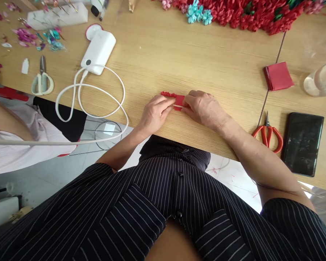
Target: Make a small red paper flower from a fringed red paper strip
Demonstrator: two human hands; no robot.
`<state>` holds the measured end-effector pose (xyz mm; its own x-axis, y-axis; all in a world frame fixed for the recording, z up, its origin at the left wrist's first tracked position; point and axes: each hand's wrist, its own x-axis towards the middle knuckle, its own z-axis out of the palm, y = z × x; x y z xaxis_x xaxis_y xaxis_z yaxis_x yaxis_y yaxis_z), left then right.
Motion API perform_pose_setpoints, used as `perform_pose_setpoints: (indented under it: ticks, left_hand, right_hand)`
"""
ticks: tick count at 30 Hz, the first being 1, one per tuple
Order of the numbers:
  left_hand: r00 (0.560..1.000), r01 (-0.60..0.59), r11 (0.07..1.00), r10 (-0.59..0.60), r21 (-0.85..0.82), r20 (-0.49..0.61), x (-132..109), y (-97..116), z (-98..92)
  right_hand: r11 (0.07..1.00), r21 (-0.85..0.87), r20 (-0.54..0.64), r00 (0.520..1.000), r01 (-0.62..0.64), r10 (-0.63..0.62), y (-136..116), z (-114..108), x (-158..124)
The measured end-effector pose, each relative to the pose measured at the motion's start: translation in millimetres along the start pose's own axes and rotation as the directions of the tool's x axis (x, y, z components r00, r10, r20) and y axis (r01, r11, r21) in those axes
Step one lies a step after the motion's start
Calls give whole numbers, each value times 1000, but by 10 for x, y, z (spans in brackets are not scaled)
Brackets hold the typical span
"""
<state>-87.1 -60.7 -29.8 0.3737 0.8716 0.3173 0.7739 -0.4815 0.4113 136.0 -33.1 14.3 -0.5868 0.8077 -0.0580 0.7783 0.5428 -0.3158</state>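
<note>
From the head view, both forearms reach forward from dark pinstriped sleeves and angle inward, meeting over the wooden surface (152, 54) just beyond its near edge. The left hand (154, 114) and right hand (205, 108) are close together, with their fingers bunched and pinching a red paper strip (179, 100) from either side against the surface. The strip lies between the fingertips, its gathered, ruffled end (168, 94) sticking out to the left. Its middle is largely covered by the fingers, so how it is held underneath is hard to make out, though a thin pale line shows across it.

To the left are a white device (97, 52) with a looped white cable (89, 105) and white-handled scissors (42, 81). To the right lie orange-handled scissors (267, 136), a dark phone (301, 143), a folded red paper square (278, 76) and a clear glass (322, 79) cut off by the frame edge. Red paper flowers (233, 14) run along the top edge, also cut off. A co-worker's pale pink sleeve (24, 141) enters at the left. A bottle (96, 7) at the top is cropped, and no writing on anything can be read.
</note>
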Motion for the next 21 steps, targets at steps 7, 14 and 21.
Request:
perform_pose_setpoints:
  ticks: [7, 14, 21]
  left_hand:
    - [992, 42, 999, -38, 31, -118, -203, 127, -20]
    - [993, -16, 999, 22, 51, -119, -213, 164, 19]
    - [995, -5, 996, 14, 91, -98, -205, 158, 32]
  right_hand:
    - [1000, 15, -3, 1000, -21, 21, -9, -35, -1]
    - [996, 83, 26, 1000, -15, 13, -10, -44, 4]
    - [992, 125, 16, 1000, 2, -4, 22, -21, -1]
